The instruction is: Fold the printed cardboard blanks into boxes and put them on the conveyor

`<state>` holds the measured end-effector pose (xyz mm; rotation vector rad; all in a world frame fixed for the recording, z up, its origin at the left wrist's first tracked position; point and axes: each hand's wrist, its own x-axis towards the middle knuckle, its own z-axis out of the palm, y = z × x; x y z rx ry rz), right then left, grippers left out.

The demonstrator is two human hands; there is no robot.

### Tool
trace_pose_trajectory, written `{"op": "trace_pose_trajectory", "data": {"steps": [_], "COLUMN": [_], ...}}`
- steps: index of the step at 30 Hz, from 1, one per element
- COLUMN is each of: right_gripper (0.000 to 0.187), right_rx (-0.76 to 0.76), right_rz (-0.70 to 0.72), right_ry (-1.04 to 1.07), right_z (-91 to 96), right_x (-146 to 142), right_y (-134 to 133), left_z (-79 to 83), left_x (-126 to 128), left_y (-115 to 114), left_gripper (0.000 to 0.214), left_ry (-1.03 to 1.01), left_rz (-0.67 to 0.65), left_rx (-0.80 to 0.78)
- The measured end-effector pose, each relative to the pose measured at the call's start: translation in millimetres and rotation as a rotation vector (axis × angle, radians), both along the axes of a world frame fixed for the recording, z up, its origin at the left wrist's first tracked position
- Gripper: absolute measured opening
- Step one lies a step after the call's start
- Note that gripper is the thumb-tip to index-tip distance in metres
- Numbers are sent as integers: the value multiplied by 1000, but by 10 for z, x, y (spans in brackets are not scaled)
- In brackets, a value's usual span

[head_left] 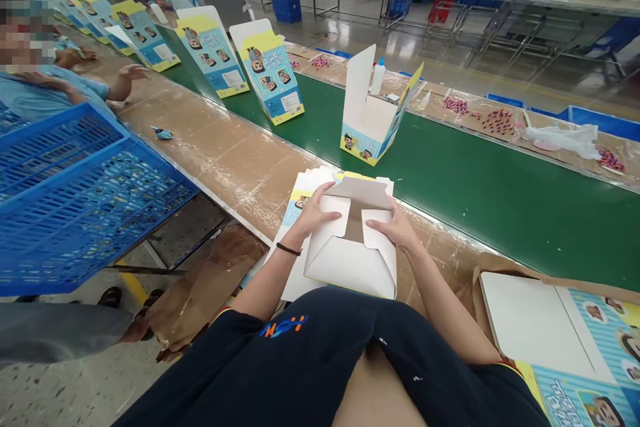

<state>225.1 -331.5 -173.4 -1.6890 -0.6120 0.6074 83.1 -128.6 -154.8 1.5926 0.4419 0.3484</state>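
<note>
white carton [351, 263] sat at the near edge of the brown-covered bench [225, 140], in front of the torso, over flat printed card. both hands were on it: left hand [315, 216] gripped the left side, thumb over the left side flap, fingers outside; right hand [399, 227] mirrored this on the right.

key relation: carton lay directly between the two hands, touching both, so neither was nearer. side flaps were turned inward and stopped short of each other; the gap ran lengthwise away from the body, midway between the thumbs. far flap [357, 191] was raised beyond the fingertips; near flap [350, 260] lay folded, bodyward of both thumbs. carton's full depth was hidden, so its long axis could not be told.

beyond the carton, an open box [367, 127] stood upright on the green belt [480, 193].
</note>
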Motion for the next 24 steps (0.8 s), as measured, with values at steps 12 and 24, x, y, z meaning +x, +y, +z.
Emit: {"op": "trace_pose_trajectory", "data": {"steps": [12, 24], "right_gripper": [28, 89], "right_rx": [118, -604], "right_rz": [123, 212], "right_ry": [-318, -803], "right_z": [-4, 216], "right_x": [52, -156], "right_y": [-187, -21], "left_z": [-146, -50], "left_x": [-100, -66], "left_y": [39, -219], "left_gripper": [21, 110], "left_ry": [-95, 329], "left_rz": [-45, -204], "left_rx": [306, 935]}}
